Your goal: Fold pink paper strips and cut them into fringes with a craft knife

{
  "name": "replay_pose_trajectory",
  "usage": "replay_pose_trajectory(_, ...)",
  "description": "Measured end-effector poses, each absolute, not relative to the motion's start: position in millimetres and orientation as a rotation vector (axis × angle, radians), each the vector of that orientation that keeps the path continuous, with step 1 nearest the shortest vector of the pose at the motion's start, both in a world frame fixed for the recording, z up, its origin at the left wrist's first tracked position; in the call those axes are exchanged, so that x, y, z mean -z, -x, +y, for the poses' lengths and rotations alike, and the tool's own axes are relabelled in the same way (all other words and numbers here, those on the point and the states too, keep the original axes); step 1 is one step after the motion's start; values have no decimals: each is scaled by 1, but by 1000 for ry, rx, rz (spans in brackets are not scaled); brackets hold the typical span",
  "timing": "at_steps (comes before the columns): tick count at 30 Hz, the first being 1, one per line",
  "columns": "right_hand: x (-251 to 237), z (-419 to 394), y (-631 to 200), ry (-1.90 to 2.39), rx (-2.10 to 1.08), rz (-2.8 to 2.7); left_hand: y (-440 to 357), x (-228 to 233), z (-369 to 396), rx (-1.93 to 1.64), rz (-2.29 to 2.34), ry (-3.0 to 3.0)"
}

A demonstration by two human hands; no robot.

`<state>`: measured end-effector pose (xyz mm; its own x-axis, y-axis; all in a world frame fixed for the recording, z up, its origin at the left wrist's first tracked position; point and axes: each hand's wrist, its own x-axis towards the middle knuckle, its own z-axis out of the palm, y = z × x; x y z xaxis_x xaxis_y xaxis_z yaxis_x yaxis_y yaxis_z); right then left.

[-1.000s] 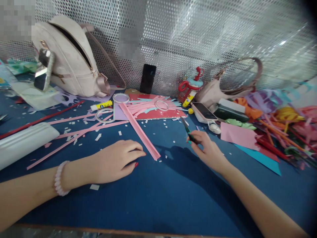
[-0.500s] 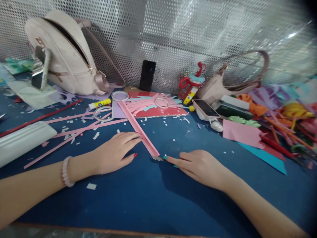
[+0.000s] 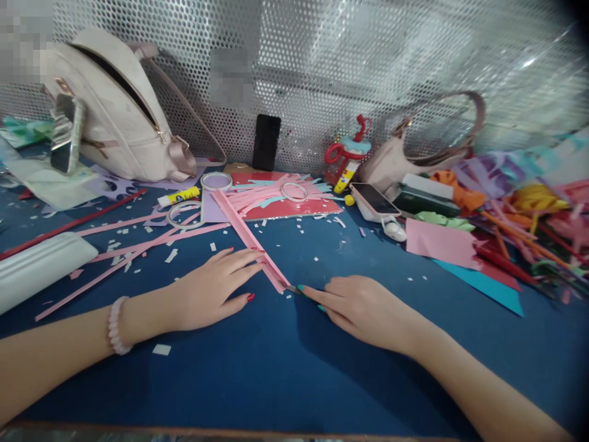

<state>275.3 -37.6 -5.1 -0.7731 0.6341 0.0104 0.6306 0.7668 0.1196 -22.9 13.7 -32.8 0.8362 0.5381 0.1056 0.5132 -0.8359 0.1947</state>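
A long folded pink paper strip (image 3: 243, 236) lies slantwise on the blue table (image 3: 276, 368). My left hand (image 3: 211, 288), a bead bracelet on its wrist, lies flat with its fingertips on the strip near its near end. My right hand (image 3: 363, 307) is closed over a green-handled craft knife (image 3: 294, 288). Only the knife's tip shows, touching the strip's near end.
At the back a perforated metal wall stands behind a beige backpack (image 3: 119, 104), black phone (image 3: 265, 142) and handbag (image 3: 405, 159). Tape rings (image 3: 184, 215), a glue stick (image 3: 178, 196), a red sheet (image 3: 285, 212), a pink-cased phone (image 3: 376, 201) and coloured paper (image 3: 529, 227) crowd the far half.
My right hand has brought the knife from the middle right of the table down to the near end of the pink strip. My left hand has slid up against the strip.
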Motion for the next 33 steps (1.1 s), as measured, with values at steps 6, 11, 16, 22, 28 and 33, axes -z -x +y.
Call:
replay_pose_trajectory(6, 2, -42, -275, -1123, -7, 2907, 0, 21, 11, -66, 762, -2879)
replay_pose_trajectory(11, 2, -43, -273, -1212, 65, 2883, -19, 23, 10, -123, 708, -2844)
replay_pose_trajectory(16, 3, -44, -271, -1243, 141, 2900, -19, 33, 9, -115, 688, -2814)
replay_pose_trajectory(22, 4, -46, -271, -1274, 264, 2878, -19, 33, 8, -73, 699, -2828)
replay_pose_trajectory(28, 6, -45, -270, -1318, 267, 2855, -19, 34, 8, -61, 694, -2850)
replay_pose_trajectory(33, 7, -45, -268, -1324, 241, 2847, -19, 36, 8, -75, 699, -2850)
